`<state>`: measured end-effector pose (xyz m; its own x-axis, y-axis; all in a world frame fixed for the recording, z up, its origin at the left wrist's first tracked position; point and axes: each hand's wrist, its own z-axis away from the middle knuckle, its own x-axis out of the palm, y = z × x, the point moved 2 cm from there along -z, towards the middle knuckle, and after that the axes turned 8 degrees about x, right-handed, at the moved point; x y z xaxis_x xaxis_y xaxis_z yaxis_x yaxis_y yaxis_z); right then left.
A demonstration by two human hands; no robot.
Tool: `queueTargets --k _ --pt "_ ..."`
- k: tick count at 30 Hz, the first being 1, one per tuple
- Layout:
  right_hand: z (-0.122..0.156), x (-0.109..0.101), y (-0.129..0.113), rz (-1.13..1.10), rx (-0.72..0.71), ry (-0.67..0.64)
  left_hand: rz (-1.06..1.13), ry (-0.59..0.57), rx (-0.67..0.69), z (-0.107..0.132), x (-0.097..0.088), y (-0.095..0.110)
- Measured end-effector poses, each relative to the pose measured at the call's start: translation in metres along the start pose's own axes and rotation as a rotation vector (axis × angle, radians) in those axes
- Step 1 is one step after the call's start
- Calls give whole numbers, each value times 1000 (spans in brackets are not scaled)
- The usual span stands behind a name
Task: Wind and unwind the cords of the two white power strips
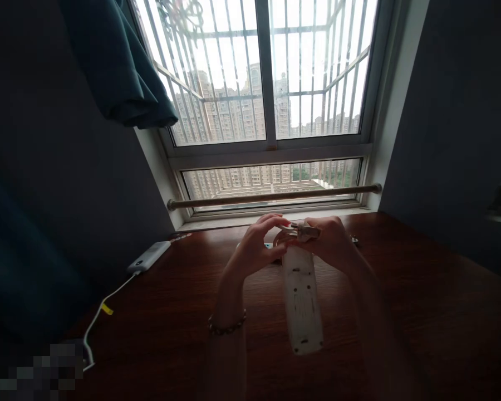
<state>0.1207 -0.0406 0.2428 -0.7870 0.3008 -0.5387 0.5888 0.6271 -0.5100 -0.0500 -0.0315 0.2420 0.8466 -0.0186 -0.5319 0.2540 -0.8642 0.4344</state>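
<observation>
A white power strip (303, 312) lies underside up on the brown wooden table, its screws and mounting slots showing. Just above its far end, my right hand (332, 242) grips a pale plug (307, 231) whose metal prongs point left. My left hand (259, 245) curls its thumb and fingers around the looped pale cord (280, 238) beside the plug. The left fingertips are close to the prongs; whether they touch them I cannot tell. Part of the cord is hidden behind the hands.
On the left of the table (183, 328) lies a white box-shaped device (150, 257) with a white cable (108, 298) carrying a yellow tag (107, 308). A small object (354, 240) sits beyond my right hand. A barred window, a rail (271, 197) and a blue curtain (121, 72) stand behind.
</observation>
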Motion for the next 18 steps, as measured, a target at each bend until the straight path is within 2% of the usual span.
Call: queueTargets --k 3,6,11,14,16,18 --pt "2 -1 -5 -35 3 -30 -75 -80 -42 4 -5 -1" --pt "1 2 -9 -60 18 16 -57 -139 -45 8 -7 -2" --pt "0 5 -8 -215 99 65 75 -93 -78 10 -3 1" --pt "2 -3 0 -412 167 111 290 45 -140 12 -5 -5" --pt "3 -9 7 -583 194 108 439 243 -170 13 -11 -13" --pt "1 -11 12 -746 193 40 559 482 -174 14 -19 -23"
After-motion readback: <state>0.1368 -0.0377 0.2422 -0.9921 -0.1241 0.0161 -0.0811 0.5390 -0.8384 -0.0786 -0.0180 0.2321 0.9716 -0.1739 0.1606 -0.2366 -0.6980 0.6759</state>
